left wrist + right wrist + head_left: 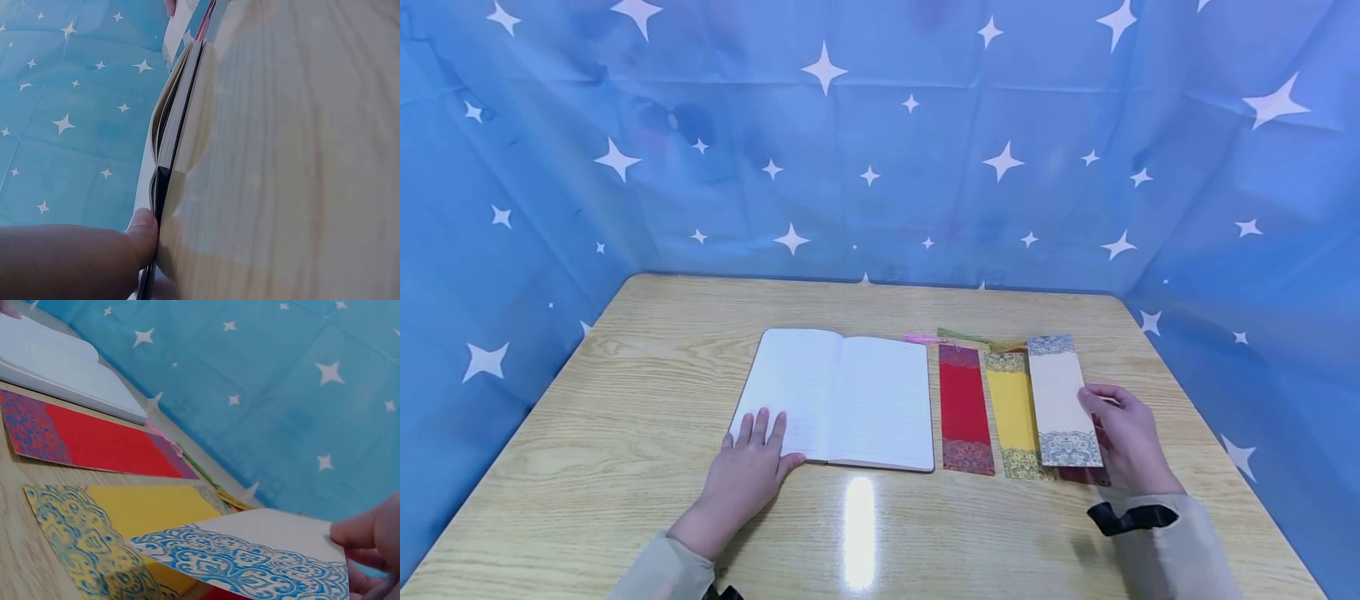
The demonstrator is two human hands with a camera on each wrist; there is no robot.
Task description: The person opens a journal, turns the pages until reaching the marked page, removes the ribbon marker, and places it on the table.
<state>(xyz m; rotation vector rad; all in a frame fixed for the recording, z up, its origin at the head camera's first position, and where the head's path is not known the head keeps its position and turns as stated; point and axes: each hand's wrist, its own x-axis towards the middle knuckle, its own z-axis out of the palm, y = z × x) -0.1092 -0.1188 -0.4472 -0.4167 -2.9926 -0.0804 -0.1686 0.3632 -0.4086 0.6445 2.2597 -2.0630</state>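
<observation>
A notebook (883, 400) lies spread on the wooden table, its pages showing no clear writing. My left hand (747, 468) rests with straight fingers on the lower left page; in the left wrist view its thumb (144, 234) lies along the page edge. My right hand (1126, 433) pinches the right edge of a cream bookmark (1056, 387) with blue lace-patterned ends, tilted above the table in the right wrist view. Under it a dark red bookmark (1084, 477) is mostly hidden. A yellow bookmark (1009, 404) and a red bookmark (962, 404) lie between it and the notebook.
Pink (921, 339) and green tassels (958, 335) trail from the bookmarks' far ends. A blue cloth with white stars (880, 125) hangs behind and beside the wooden table (625, 400). A black strap (1131, 518) circles the right sleeve.
</observation>
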